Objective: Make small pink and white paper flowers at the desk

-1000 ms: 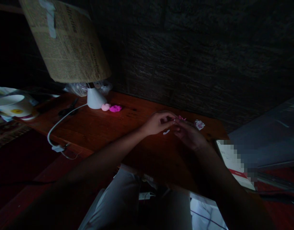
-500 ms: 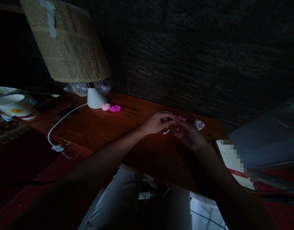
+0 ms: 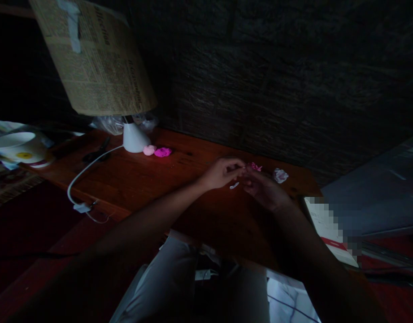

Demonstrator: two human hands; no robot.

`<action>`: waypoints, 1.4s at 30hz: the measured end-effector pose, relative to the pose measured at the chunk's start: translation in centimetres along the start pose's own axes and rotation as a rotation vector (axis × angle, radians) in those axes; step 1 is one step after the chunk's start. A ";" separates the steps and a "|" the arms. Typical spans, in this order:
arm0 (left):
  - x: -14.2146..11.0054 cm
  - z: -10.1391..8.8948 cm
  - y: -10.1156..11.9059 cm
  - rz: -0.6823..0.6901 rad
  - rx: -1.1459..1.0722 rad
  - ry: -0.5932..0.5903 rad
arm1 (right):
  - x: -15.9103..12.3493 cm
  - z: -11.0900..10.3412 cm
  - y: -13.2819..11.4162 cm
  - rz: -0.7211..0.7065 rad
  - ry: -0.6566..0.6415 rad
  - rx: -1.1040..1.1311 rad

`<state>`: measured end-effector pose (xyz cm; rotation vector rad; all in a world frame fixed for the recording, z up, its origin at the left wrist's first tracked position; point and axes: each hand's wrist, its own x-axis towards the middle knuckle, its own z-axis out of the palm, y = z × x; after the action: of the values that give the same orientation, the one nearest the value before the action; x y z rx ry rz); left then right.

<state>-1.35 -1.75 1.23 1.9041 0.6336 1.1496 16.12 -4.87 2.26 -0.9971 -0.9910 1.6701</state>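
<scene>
Over the wooden table (image 3: 206, 211), my left hand (image 3: 223, 172) and my right hand (image 3: 263, 188) meet at the fingertips. Both are closed in a pinch; whatever lies between the fingers is too small and dark to make out. Just behind the fingertips sits a crumpled pink piece (image 3: 256, 167). A small whitish scrap (image 3: 234, 185) lies on the wood below my left fingers. To the right of my right hand is a crumpled pale wad (image 3: 280, 175).
A lamp with a newspaper-print shade (image 3: 102, 67) stands at the back left, its white cord (image 3: 78, 172) crossing the table edge. By its base (image 3: 134, 138) lie a light pink lump (image 3: 149, 150) and a magenta lump (image 3: 163, 152). Scissors (image 3: 97, 152), a paper cup (image 3: 16, 148) and a white box (image 3: 330, 231) are around.
My fingers have shifted very slightly against each other at the same spot. The things on the table have stayed where they were.
</scene>
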 end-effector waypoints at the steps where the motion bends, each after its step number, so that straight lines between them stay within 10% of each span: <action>1: 0.0 0.0 0.2 -0.005 -0.002 -0.001 | 0.0 0.0 0.0 0.003 0.005 -0.001; 32: -0.1 -0.2 0.8 0.066 0.265 0.094 | -0.1 0.4 0.1 -0.044 0.087 -0.039; 42: 0.2 0.2 0.4 -0.009 0.036 0.139 | -0.3 0.6 -0.2 -0.080 0.160 -0.038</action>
<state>-1.06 -1.93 1.56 1.8608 0.7426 1.2801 15.68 -5.21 2.67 -1.0843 -0.9466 1.4869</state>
